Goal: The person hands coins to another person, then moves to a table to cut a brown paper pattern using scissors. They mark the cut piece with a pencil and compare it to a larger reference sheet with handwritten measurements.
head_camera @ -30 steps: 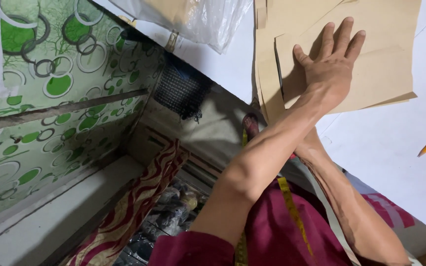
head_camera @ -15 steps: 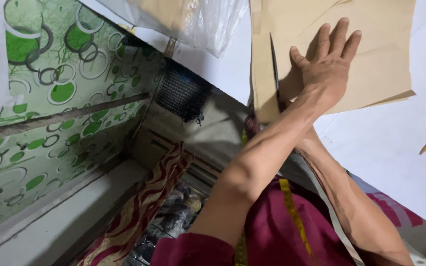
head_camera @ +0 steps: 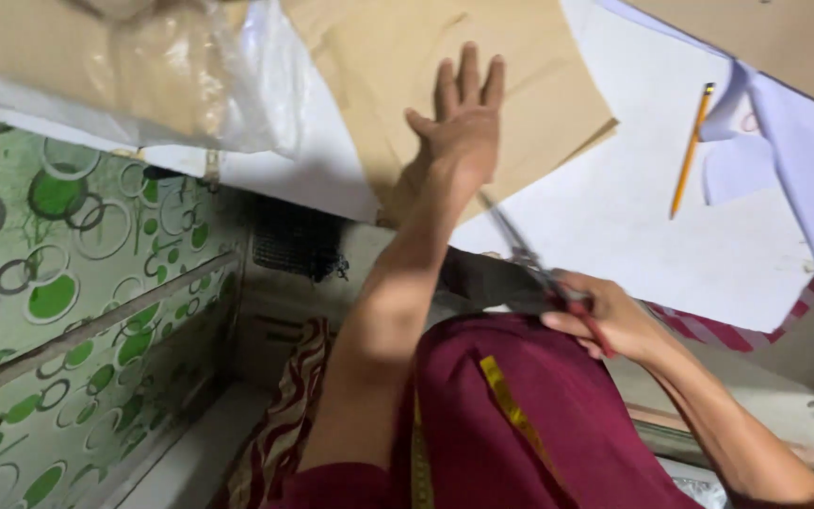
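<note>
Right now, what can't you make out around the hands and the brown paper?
Head view only:
- Scissors: motion-blurred; whether the blades are open, and the handles inside the right hand, cannot be told.
- Brown paper: top cut off by the frame; the part under the left hand is hidden.
- Pencil: too small to read its tip.
- Yellow tape measure: ends out of frame.

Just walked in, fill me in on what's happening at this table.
A person is working on brown paper at a white table. The left hand lies flat on the paper, fingers spread. The right hand grips scissors, blades pointing toward the paper's edge. A yellow pencil lies to the right, and a yellow measuring tape hangs over the maroon shirt.
</note>
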